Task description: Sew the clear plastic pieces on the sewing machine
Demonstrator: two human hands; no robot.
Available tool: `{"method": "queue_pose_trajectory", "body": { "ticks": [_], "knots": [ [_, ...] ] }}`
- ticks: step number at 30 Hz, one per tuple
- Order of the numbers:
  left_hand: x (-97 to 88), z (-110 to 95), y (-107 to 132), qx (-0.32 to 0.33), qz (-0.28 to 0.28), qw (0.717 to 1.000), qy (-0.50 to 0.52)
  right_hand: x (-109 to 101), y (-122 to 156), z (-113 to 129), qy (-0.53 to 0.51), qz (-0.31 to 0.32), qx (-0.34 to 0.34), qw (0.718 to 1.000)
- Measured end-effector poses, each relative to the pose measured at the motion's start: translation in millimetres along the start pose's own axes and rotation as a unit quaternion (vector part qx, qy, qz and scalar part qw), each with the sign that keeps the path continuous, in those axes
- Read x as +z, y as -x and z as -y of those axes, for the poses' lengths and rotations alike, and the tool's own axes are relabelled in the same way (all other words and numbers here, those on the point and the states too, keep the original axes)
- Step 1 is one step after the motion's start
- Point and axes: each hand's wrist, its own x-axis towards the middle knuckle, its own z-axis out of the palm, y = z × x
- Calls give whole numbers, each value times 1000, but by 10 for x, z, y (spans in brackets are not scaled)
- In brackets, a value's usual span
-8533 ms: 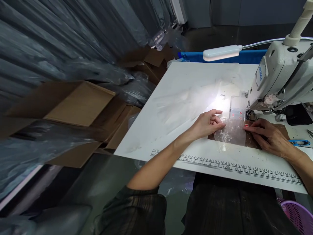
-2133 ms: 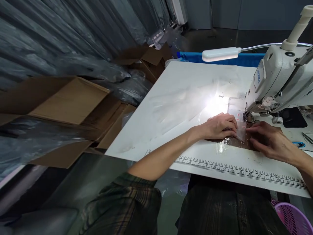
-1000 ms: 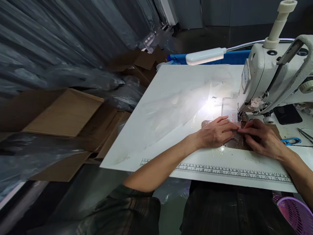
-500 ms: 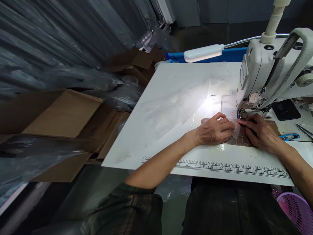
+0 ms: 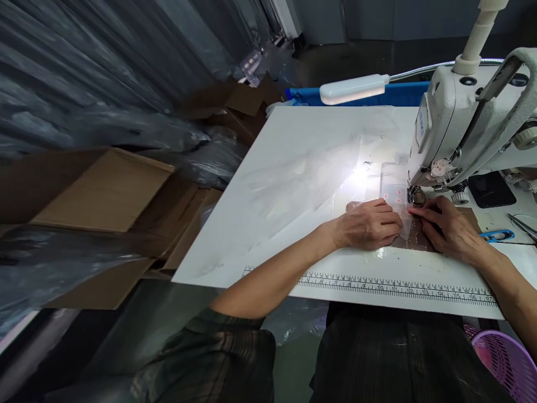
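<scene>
A thin, see-through white piece with pink dots (image 5: pixel 393 193) lies under the needle area of a white sewing machine (image 5: pixel 436 123). My left hand (image 5: pixel 371 224) rests on its near left part, fingers curled and closed over it. On its right edge, just in front of the presser foot (image 5: pixel 412 196), my right hand (image 5: pixel 447 226) has thumb and fingers drawn together, with the index fingertip on the piece. Both palms hide part of it. Beneath the hands is a brown, shiny patch (image 5: pixel 413 238) on the table.
The white table (image 5: pixel 268 224) carries a printed ruler (image 5: pixel 369 284) along its near edge. Blue thread snips (image 5: pixel 497 235), tweezers (image 5: pixel 522 224) and a black flat object (image 5: pixel 491 189) lie at right. A lamp (image 5: pixel 354 89) hangs above. Cardboard boxes (image 5: pixel 104 190) stand left, a purple basket (image 5: pixel 505 358) below right.
My left fingers have flattened and lowered, and more of the dotted piece shows beyond them. My right hand has hardly moved. The whole view has shifted slightly.
</scene>
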Motion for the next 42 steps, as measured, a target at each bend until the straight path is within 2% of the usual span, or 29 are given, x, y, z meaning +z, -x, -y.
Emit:
{"method": "queue_pose_trajectory", "body": {
  "ticks": [3,9,16,24,42],
  "knots": [
    [-58,20,-27,10,31,999,16,-18,-4,4,11,2,-34,999],
    [-127,88,-89,38,61,996,49,-69,-46,42,68,30,-29,997],
    [-87,96,-58,5,52,998,41,-35,-70,68,105,27,12,994],
    [-39,73,-33,-11,25,1000,-1,-27,-18,120,89,15,4,996],
    [26,99,-47,-39,38,998,-31,-48,-22,181,82,6,2,997]
  ]
}}
